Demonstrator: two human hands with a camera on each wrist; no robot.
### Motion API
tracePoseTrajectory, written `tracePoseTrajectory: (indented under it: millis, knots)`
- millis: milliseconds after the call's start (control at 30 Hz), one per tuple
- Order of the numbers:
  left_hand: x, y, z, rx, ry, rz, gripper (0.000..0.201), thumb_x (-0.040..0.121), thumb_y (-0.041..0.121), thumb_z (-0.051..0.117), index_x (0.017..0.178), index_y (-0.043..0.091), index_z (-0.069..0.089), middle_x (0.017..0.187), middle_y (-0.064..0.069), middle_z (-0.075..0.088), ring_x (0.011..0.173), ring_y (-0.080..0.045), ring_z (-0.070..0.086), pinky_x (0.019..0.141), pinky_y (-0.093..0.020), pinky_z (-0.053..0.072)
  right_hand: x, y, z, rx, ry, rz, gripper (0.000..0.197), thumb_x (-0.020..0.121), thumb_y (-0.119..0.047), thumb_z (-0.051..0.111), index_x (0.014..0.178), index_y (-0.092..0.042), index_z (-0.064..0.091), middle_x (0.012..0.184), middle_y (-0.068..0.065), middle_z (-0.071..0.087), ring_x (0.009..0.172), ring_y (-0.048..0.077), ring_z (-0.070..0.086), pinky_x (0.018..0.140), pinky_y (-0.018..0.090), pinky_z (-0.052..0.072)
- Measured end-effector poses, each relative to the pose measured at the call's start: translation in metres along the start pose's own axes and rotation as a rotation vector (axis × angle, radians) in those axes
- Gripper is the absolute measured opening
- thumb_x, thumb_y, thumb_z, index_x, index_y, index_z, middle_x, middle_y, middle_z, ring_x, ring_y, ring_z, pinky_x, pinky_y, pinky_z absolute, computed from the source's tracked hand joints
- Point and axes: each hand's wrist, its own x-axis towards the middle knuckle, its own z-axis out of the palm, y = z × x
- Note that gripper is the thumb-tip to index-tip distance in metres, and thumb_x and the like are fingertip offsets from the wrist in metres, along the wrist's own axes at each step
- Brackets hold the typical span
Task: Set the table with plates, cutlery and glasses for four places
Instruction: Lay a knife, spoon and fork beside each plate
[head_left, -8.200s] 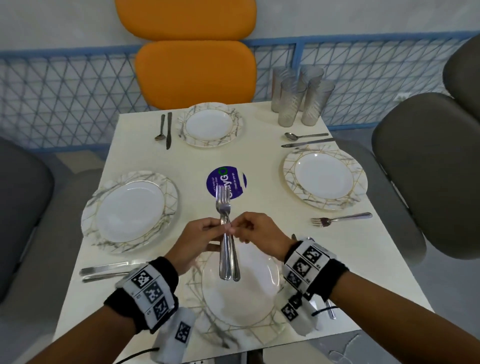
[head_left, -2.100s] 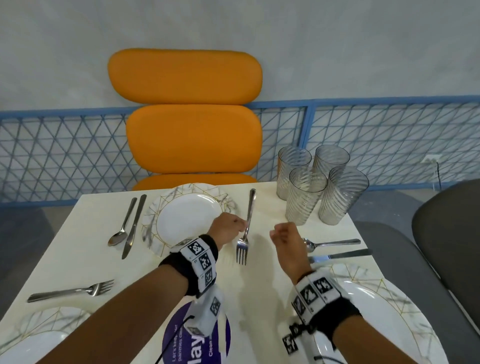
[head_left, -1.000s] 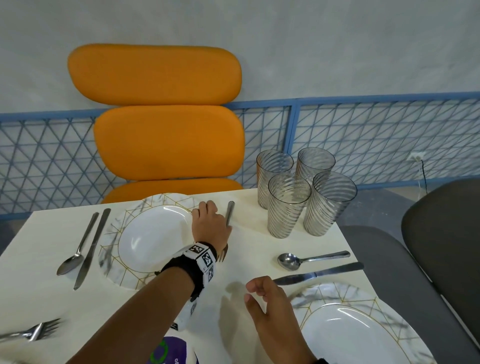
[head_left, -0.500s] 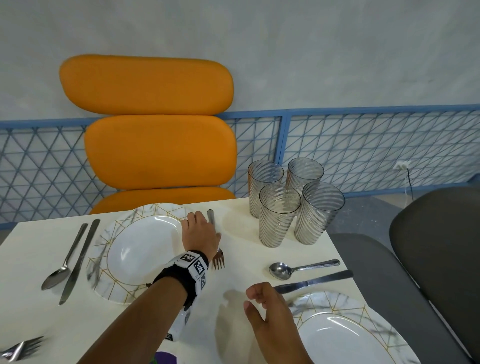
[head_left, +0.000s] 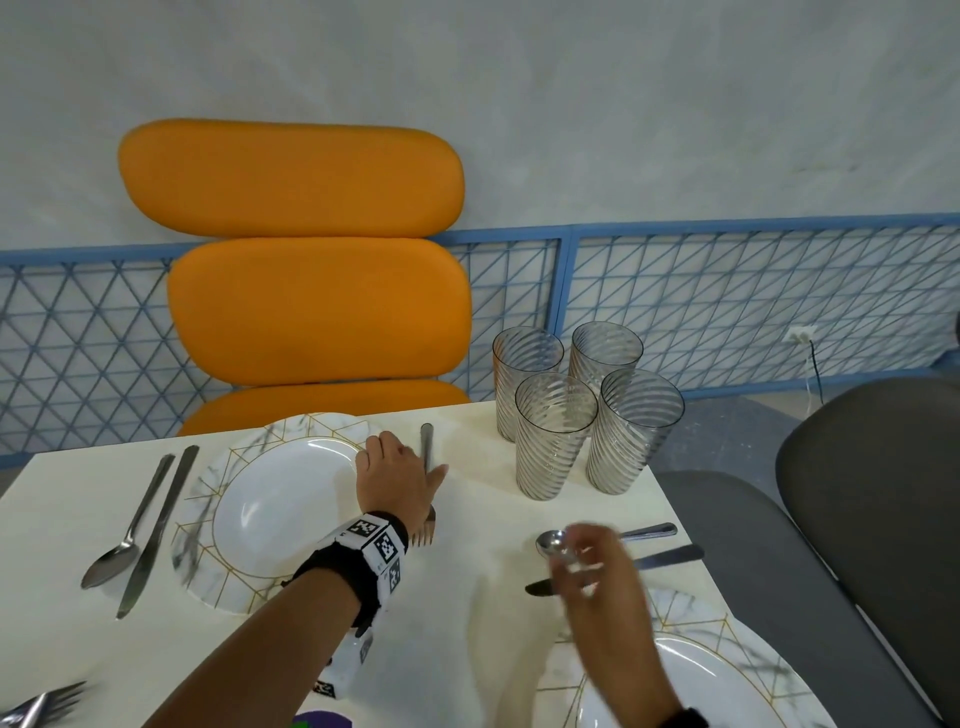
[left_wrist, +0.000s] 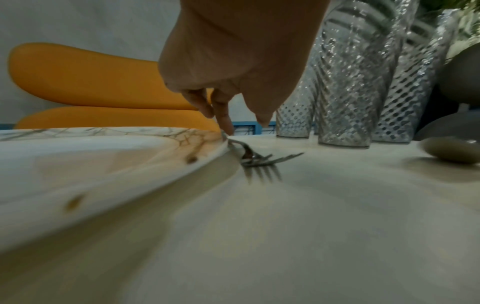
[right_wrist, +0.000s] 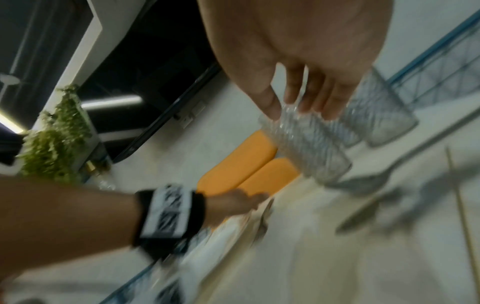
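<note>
A fork (head_left: 427, 445) lies on the table just right of the far marbled plate (head_left: 270, 509), tines toward me. My left hand (head_left: 396, 467) lies over its middle. In the left wrist view the fingertips (left_wrist: 226, 129) touch the fork (left_wrist: 262, 161) beside the plate rim (left_wrist: 182, 135), with the thumb held apart. My right hand (head_left: 584, 553) hovers blurred above a spoon (head_left: 549, 543) and a knife (head_left: 672, 555), fingers spread and holding nothing. Several ribbed glasses (head_left: 555, 434) stand grouped at the far right, and they show beyond the right hand (right_wrist: 298, 105) in its wrist view.
A spoon (head_left: 111, 561) and knife (head_left: 156, 530) lie left of the far plate. Another plate (head_left: 691, 675) sits near right, and a fork (head_left: 41, 701) at the bottom left. An orange chair (head_left: 311, 312) stands behind the table and a grey chair (head_left: 872, 499) to the right.
My left hand has laid the fork down right of the far plate and loosened over it. My right hand has moved forward and up, over the spoon and knife.
</note>
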Motion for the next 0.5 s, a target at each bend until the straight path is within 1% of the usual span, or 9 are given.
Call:
tracePoseTrajectory:
  millis: [33, 67, 100, 133, 200, 267, 367, 433, 500]
  knots:
    - [-0.002, 0.001, -0.002, -0.039, 0.034, 0.017, 0.064, 0.090, 0.060, 0.038, 0.112, 0.004, 0.060, 0.111, -0.012, 0.056, 0.105, -0.027, 0.051, 0.088, -0.035, 0.041, 0.012, -0.006, -0.013, -0.012, 0.124, -0.029, 0.032, 0.080, 0.003, 0.064, 0.095, -0.023, 0.052, 0.098, 0.000, 0.051, 0.096, 0.025, 0.055, 0.071, 0.013, 0.044]
    - [-0.004, 0.002, -0.004, -0.111, 0.072, 0.046, 0.064, 0.089, 0.060, 0.039, 0.116, 0.005, 0.057, 0.113, -0.013, 0.055, 0.106, -0.028, 0.050, 0.089, -0.036, 0.041, 0.026, -0.012, -0.027, -0.063, 0.235, -0.049, 0.034, 0.077, 0.003, 0.067, 0.102, -0.014, 0.051, 0.099, 0.000, 0.048, 0.102, 0.030, 0.050, 0.078, 0.024, 0.044]
    - [-0.006, 0.006, -0.006, -0.194, 0.091, 0.080, 0.062, 0.089, 0.059, 0.040, 0.122, 0.008, 0.053, 0.117, -0.012, 0.053, 0.109, -0.028, 0.048, 0.091, -0.037, 0.039, 0.039, -0.017, -0.041, -0.115, 0.323, -0.058, 0.043, 0.074, 0.002, 0.071, 0.109, -0.007, 0.049, 0.104, 0.004, 0.046, 0.107, 0.033, 0.044, 0.085, 0.033, 0.041]
    - [-0.009, 0.010, -0.009, -0.275, 0.097, 0.115, 0.061, 0.089, 0.059, 0.042, 0.126, 0.011, 0.049, 0.121, -0.011, 0.051, 0.112, -0.028, 0.045, 0.094, -0.037, 0.037, 0.051, -0.021, -0.053, -0.158, 0.373, -0.046, 0.053, 0.071, 0.000, 0.075, 0.115, -0.002, 0.046, 0.112, 0.011, 0.044, 0.113, 0.034, 0.039, 0.092, 0.037, 0.035]
    - [-0.015, 0.019, -0.017, -0.385, 0.095, 0.141, 0.057, 0.088, 0.056, 0.046, 0.129, 0.016, 0.043, 0.124, -0.006, 0.046, 0.116, -0.024, 0.041, 0.099, -0.035, 0.033, 0.070, -0.025, -0.068, -0.196, 0.412, -0.017, 0.073, 0.065, -0.004, 0.080, 0.125, -0.001, 0.039, 0.125, 0.018, 0.038, 0.119, 0.034, 0.032, 0.100, 0.039, 0.030]
    - [-0.017, 0.023, -0.021, -0.417, 0.055, 0.117, 0.055, 0.089, 0.049, 0.050, 0.131, 0.016, 0.039, 0.128, -0.004, 0.044, 0.120, -0.023, 0.038, 0.101, -0.034, 0.032, 0.084, -0.027, -0.075, -0.216, 0.415, -0.013, 0.085, 0.060, -0.006, 0.084, 0.129, -0.004, 0.035, 0.131, 0.019, 0.034, 0.123, 0.033, 0.028, 0.103, 0.039, 0.028]
    - [-0.014, 0.017, -0.018, -0.190, -0.046, 0.082, 0.055, 0.091, 0.047, 0.046, 0.133, 0.011, 0.043, 0.130, -0.008, 0.045, 0.122, -0.025, 0.039, 0.102, -0.034, 0.032, 0.091, -0.022, -0.079, -0.212, 0.389, -0.009, 0.090, 0.059, -0.007, 0.085, 0.132, -0.006, 0.032, 0.134, 0.020, 0.032, 0.127, 0.032, 0.025, 0.105, 0.041, 0.027]
    - [-0.011, 0.010, -0.014, -0.030, -0.066, 0.077, 0.052, 0.092, 0.047, 0.043, 0.127, 0.009, 0.051, 0.130, -0.008, 0.044, 0.123, -0.027, 0.038, 0.103, -0.035, 0.031, 0.088, -0.018, -0.080, -0.207, 0.379, 0.002, 0.088, 0.060, -0.008, 0.084, 0.132, -0.006, 0.033, 0.134, 0.020, 0.033, 0.128, 0.033, 0.025, 0.105, 0.042, 0.027]
    - [-0.006, 0.004, -0.011, 0.036, -0.063, 0.076, 0.048, 0.092, 0.044, 0.043, 0.121, 0.009, 0.058, 0.131, -0.007, 0.043, 0.123, -0.026, 0.036, 0.103, -0.035, 0.030, 0.082, -0.013, -0.079, -0.204, 0.362, 0.006, 0.084, 0.063, -0.009, 0.083, 0.131, -0.005, 0.034, 0.134, 0.019, 0.033, 0.128, 0.031, 0.024, 0.105, 0.040, 0.026]
